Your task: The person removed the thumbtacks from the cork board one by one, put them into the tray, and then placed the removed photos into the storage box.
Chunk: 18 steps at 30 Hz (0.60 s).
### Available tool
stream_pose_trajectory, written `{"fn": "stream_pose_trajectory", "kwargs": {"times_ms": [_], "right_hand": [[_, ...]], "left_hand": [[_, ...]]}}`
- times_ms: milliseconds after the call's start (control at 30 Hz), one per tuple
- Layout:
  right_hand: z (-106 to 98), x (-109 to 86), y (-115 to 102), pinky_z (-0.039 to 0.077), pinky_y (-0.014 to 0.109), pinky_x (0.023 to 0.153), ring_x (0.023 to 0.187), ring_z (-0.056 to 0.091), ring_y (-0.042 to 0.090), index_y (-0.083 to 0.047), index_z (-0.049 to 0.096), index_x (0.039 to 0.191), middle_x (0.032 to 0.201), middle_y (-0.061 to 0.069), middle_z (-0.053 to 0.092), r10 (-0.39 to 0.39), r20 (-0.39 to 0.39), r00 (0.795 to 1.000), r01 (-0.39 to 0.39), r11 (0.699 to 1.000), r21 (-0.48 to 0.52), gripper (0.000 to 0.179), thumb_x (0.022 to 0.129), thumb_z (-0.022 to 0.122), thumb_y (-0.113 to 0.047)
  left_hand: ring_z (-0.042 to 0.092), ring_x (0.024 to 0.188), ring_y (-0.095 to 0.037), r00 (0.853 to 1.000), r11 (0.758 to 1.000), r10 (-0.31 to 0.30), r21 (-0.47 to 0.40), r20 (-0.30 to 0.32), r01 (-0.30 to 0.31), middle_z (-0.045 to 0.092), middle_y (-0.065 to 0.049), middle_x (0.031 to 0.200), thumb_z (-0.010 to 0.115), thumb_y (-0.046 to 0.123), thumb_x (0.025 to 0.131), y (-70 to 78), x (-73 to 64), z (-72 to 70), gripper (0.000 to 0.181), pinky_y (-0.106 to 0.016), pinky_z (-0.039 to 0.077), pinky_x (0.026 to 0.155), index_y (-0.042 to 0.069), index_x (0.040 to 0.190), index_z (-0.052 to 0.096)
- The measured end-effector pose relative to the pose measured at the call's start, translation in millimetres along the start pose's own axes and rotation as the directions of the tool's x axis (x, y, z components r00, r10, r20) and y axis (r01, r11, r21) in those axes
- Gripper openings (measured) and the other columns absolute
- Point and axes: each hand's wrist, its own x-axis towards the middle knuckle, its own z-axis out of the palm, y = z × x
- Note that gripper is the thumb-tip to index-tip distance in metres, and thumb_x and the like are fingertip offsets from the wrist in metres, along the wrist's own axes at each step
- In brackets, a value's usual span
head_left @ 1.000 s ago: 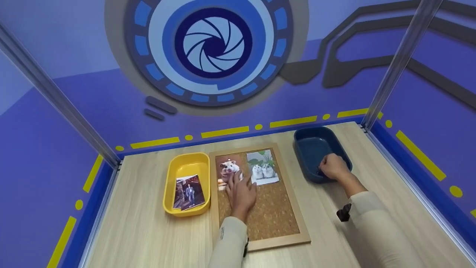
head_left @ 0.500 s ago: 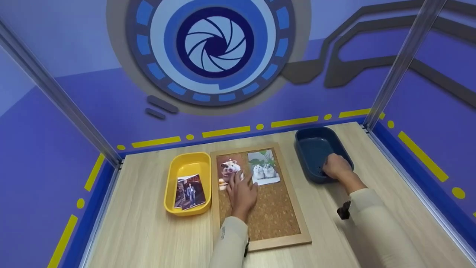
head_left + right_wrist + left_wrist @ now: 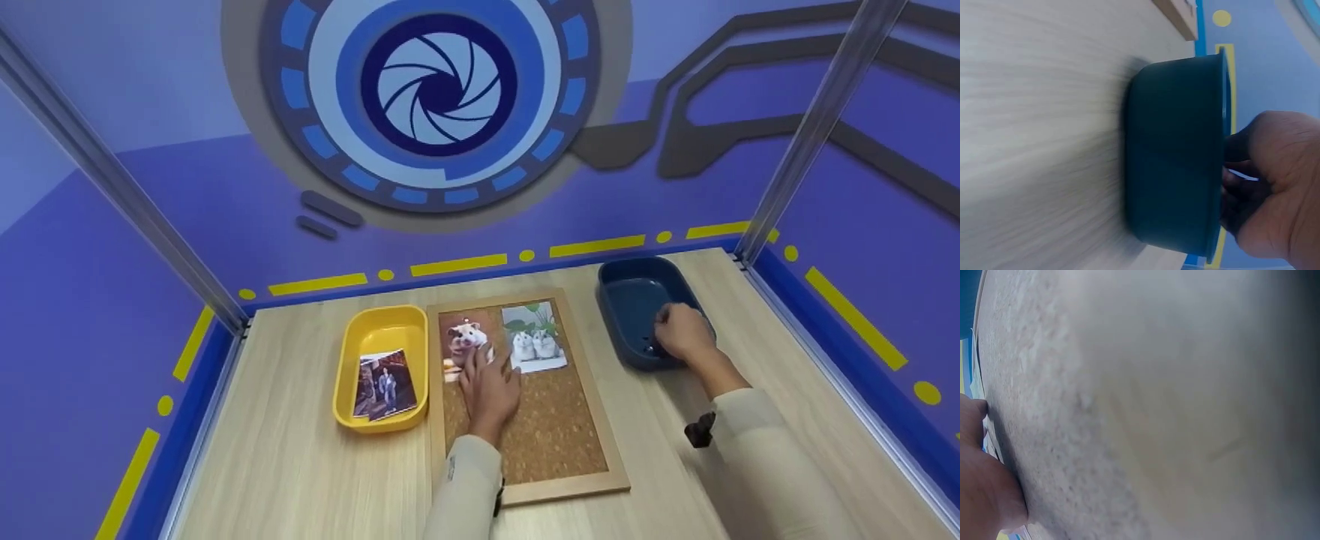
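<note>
My left hand (image 3: pixel 491 390) lies on the corkboard (image 3: pixel 555 427) with fingers extended, fingertips over the lower part of a hamster photo (image 3: pixel 466 335). Beside that photo, a second photo with two hamsters (image 3: pixel 534 345) lies on the cork. My right hand (image 3: pixel 684 334) dips over the near right rim of a dark blue tray (image 3: pixel 634 300), fingers bent down inside it. Small dark bits (image 3: pixel 650 348) show on the tray floor by the fingers. In the right wrist view the tray wall (image 3: pixel 1174 152) hides the fingertips, and I cannot tell whether they hold anything.
A yellow tray (image 3: pixel 384 326) holding several photos (image 3: pixel 386 382) stands left of the corkboard. Behind the wooden table (image 3: pixel 285 450) rises a printed purple wall (image 3: pixel 517 217), with metal posts (image 3: pixel 825 120) at the corners.
My right hand has shifted slightly right and up within the dark blue tray, uncovering more of the small dark bits. The left hand stays on the hamster photo.
</note>
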Motion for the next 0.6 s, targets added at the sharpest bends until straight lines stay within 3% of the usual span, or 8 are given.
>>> {"fn": "stream_pose_trajectory", "kwargs": {"times_ms": [67, 167, 400, 600], "right_hand": [[-3, -3.3, -6, 0.057, 0.061, 0.093, 0.105, 0.070, 0.042, 0.006, 0.071, 0.114, 0.114, 0.027, 0.074, -0.004, -0.051, 0.999, 0.007, 0.999, 0.047, 0.025, 0.100, 0.059, -0.011], [-5, -6.8, -18, 0.054, 0.063, 0.098, 0.110, 0.066, 0.044, 0.006, 0.069, 0.122, 0.118, 0.028, 0.071, -0.026, -0.119, 0.993, 0.039, 0.993, 0.112, 0.027, 0.104, 0.058, -0.012], [-1, -11.3, -48, 0.052, 0.053, 0.092, 0.103, 0.061, 0.037, 0.003, 0.070, 0.119, 0.110, 0.023, 0.068, -0.115, -0.240, 0.964, 0.163, 0.968, 0.189, 0.021, 0.107, 0.060, -0.011], [8, -12.0, -69, 0.052, 0.047, 0.089, 0.101, 0.064, 0.035, 0.001, 0.072, 0.113, 0.107, 0.021, 0.070, -0.172, -0.250, 0.953, 0.229, 0.947, 0.223, 0.017, 0.105, 0.064, -0.011]], "left_hand": [[0.030, 0.161, -0.040, 1.000, 1.000, 0.002, -0.001, 0.004, -0.002, 0.047, -0.011, 0.167, 0.069, 0.031, 0.100, 0.4, 0.1, 0.9, 0.043, -0.065, 0.023, 0.127, 0.022, 0.142, 0.071], [0.030, 0.161, -0.039, 1.000, 1.000, -0.008, -0.003, 0.012, 0.008, 0.047, -0.011, 0.167, 0.069, 0.031, 0.100, 1.9, -0.4, -0.4, 0.043, -0.064, 0.023, 0.128, 0.022, 0.142, 0.071], [0.031, 0.160, -0.040, 1.000, 1.000, -0.004, -0.006, 0.003, 0.004, 0.048, -0.012, 0.166, 0.070, 0.029, 0.100, 1.5, -0.5, -1.4, 0.041, -0.066, 0.025, 0.126, 0.021, 0.140, 0.072], [0.031, 0.160, -0.041, 1.000, 1.000, -0.006, -0.015, 0.005, 0.006, 0.049, -0.012, 0.165, 0.071, 0.028, 0.100, 3.4, -0.5, -4.5, 0.039, -0.066, 0.025, 0.125, 0.020, 0.138, 0.073]]}}
